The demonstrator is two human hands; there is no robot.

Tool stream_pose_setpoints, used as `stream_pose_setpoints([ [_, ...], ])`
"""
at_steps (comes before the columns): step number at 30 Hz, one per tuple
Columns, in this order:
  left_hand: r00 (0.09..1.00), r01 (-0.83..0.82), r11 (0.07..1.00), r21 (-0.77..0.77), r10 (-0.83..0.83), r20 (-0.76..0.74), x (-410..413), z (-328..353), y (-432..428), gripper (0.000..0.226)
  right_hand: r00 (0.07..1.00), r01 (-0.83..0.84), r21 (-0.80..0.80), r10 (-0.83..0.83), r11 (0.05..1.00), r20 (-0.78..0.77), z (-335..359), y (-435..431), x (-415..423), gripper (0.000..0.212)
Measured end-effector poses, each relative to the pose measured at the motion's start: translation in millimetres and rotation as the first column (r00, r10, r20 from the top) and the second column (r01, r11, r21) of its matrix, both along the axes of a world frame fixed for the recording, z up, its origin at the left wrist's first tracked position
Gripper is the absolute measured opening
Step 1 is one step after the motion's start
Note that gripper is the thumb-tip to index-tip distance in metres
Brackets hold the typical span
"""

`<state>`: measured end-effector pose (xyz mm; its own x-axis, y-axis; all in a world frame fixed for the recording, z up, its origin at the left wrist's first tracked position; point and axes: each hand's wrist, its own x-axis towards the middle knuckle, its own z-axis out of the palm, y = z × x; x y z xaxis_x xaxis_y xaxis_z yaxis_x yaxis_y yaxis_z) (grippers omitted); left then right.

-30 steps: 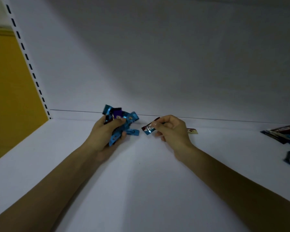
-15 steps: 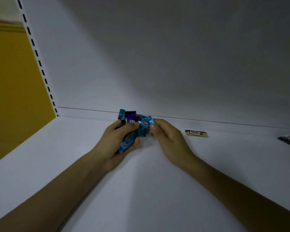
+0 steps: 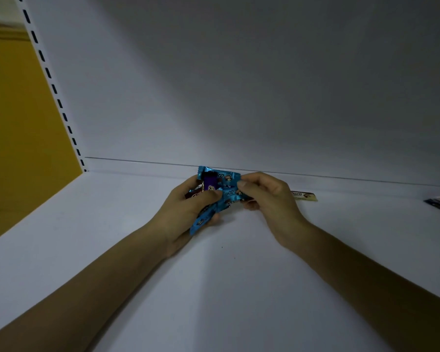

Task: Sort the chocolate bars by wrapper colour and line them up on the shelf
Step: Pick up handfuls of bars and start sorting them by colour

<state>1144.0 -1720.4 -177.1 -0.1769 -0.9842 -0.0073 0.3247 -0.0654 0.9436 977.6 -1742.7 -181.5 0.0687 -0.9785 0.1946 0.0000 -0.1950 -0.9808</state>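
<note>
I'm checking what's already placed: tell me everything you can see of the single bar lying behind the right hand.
The lone bar is slim, in a cream wrapper with brown lettering reading "hoco" and a small brown picture near its right end. It lies flat on the white shelf, close to the back wall. Its left end is hidden behind the right hand.
</note>
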Motion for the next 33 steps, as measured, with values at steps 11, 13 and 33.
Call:
stream_pose_setpoints([
  [11, 0.991, -0.102, 0.990, 0.096, 0.110, -0.081, 3.0, -2.8, -4.8, 0.023, 0.953, 0.275, 0.034, -0.277, 0.961, 0.122, -4.7, -7.4, 3.1, 0.012],
  [13, 0.968, -0.177, 0.977, 0.122, 0.195, -0.158, 4.7, -2.7, -5.7, 0.019, 0.963, 0.229, -0.190, -0.251, 0.955, -0.103, -6.6, -2.3, 8.6, 0.011],
  [33, 0.992, -0.122, 0.992, -0.034, 0.122, -0.012, 2.0, -1.1, 1.2, 0.026, 0.971, 0.231, -0.036, -0.228, 0.972, 0.071, -4.5, -8.9, -7.0, 0.016],
])
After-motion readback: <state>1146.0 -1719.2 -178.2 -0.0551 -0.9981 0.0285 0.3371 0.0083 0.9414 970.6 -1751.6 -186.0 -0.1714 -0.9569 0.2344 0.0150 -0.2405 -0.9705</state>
